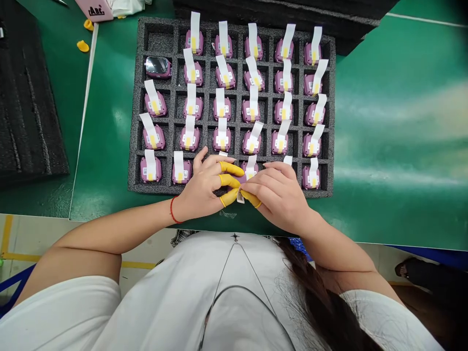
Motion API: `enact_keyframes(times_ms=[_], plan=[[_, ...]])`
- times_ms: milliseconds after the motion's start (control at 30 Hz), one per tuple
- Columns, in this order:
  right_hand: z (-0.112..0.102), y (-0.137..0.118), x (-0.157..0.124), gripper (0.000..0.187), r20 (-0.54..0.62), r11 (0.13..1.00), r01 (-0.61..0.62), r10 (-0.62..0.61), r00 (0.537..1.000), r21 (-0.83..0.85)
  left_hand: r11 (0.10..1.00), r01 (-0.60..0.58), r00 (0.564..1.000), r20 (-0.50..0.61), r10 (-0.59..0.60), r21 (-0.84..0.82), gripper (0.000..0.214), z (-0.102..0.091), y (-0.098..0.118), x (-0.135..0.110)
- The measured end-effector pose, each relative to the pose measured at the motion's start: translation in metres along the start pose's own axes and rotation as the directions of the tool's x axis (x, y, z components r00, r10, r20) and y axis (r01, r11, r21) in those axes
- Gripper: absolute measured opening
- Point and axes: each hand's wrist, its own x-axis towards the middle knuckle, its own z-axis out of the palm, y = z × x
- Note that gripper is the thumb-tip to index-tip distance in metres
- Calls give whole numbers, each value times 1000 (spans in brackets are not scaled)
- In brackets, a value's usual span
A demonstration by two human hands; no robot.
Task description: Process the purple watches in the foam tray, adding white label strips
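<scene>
Pinching a small white paper tag (pixel 240 196) with the left hand (pixel 201 187) and the right hand (pixel 280 195)

Both hands are closed in and curled toward each other, grasping the tag between their fingertips just off the near edge of the tray. Three fingers of the left hand wear yellow rubber finger cots (pixel 230 181), and a red string bracelet (pixel 171 209) circles that wrist. A matching yellow cot (pixel 251 199) covers a fingertip of the right hand. Just beyond the fingers, a rounded pink device (pixel 248 170) with a white paper tab sits in the near row, mostly hidden by the hands.

The black grid-shaped foam tray (pixel 132 165) holds rows of similar rounded pink devices (pixel 222 140), one per compartment, most with white paper tabs and strips of yellow tape. Toward the far left, one device with a glossy silver face (pixel 158 67) has no tab.

The tray rests on a glossy green work mat (pixel 383 122). To the left lies a thick black foam sheet (pixel 29 97), and more dark foam (pixel 278 9) sits at the far edge. Small yellow pieces (pixel 82 46) lie on the mat at far left. Nearest the camera are the person's white T-shirt (pixel 190 278) and long dark hair (pixel 329 302).
</scene>
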Motion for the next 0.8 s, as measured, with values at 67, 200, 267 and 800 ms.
enact_keyframes(times_ms=[67,200,267,800], plan=[[0,0,-1,13,9,999,-32,32,999,31,1000,-4,1000,-4,4,11,4,0,0,0],[2,-2,-1,14,12,999,0,0,1000,-41,1000,4,1000,-2,-4,23,5,1,1,0],[1,-3,-1,12,9,996,25,-24,1000,-86,1000,13,1000,1,-13,22,6,1,1,0],[-1,18,-4,11,366,440,-613,525,768,656,1000,26,998,63,-26,-10,17,-6,-1,-1]])
